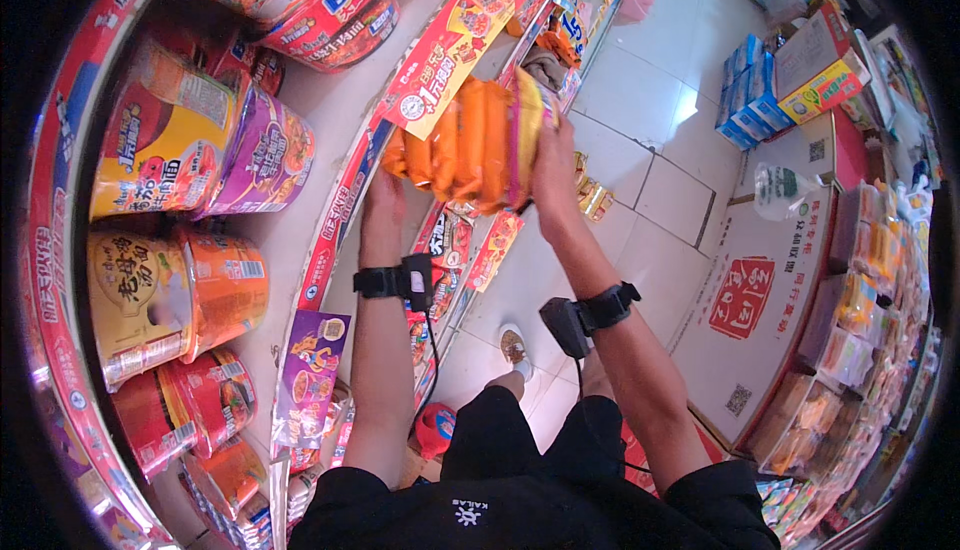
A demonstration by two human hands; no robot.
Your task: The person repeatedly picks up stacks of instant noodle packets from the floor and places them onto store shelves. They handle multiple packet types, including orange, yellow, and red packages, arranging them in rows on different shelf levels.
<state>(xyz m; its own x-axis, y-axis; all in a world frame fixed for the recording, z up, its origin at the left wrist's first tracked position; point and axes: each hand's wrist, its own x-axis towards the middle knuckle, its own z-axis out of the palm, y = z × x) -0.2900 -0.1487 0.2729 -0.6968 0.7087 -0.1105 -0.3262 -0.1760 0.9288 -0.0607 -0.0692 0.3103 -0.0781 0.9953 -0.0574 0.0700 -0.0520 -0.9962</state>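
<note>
A row of orange plastic-wrapped packets (472, 137) is held between my two hands beside the shelf edge. At its right end is a yellow and magenta packet (526, 141). My right hand (553, 167) grips this end, its fingers partly hidden behind the packet. My left hand (384, 193) presses against the packets' left end, next to the shelf's label strip; its fingers are mostly hidden. A red and yellow promotional card (454, 51) on the shelf edge overlaps the packets in view. Black straps with small devices sit on both wrists.
Instant noodle tubs (259, 148) stand on the shelf at left, with a purple card (311, 377) hanging from its edge. Yellow packs (594, 197) lie low near the tiled floor (667, 167). At right are a large carton (739, 310), blue boxes (746, 96) and bins of packaged snacks (851, 325).
</note>
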